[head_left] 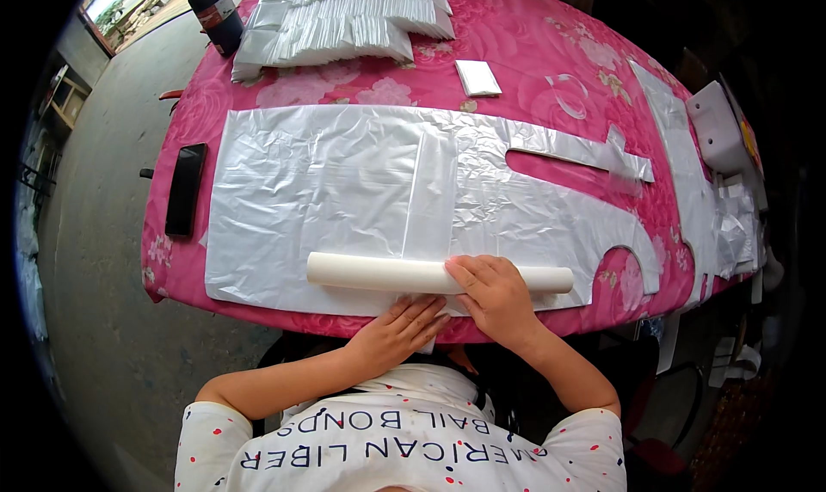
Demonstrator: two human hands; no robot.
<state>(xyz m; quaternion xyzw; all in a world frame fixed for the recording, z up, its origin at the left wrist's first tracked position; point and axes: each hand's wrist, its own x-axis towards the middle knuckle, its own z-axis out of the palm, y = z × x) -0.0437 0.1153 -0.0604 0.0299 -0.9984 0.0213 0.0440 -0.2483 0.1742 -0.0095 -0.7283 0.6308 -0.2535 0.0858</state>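
A thin, whitish translucent plastic apron (301, 191) lies spread on the table, with cut-out straps at its right end. Across its near side rests a smooth white tube (379, 273), running left to right. My right hand (496, 296) is closed over the tube right of its middle, the fingers bent onto its top. Just below the tube, my left hand (398, 333) lies flat with fingers stretched out at the apron's near edge. A narrow folded plastic strip (428, 191) sits on the apron beyond the tube; its near end is hidden behind the tube.
Stacks of folded plastic packets (344, 27) stand at the back left, beside a dark bottle (213, 15). One small white packet (477, 77) lies apart. A black phone (186, 191) is at the left edge. More plastic sheeting (675, 148) and a white container (716, 126) occupy the right.
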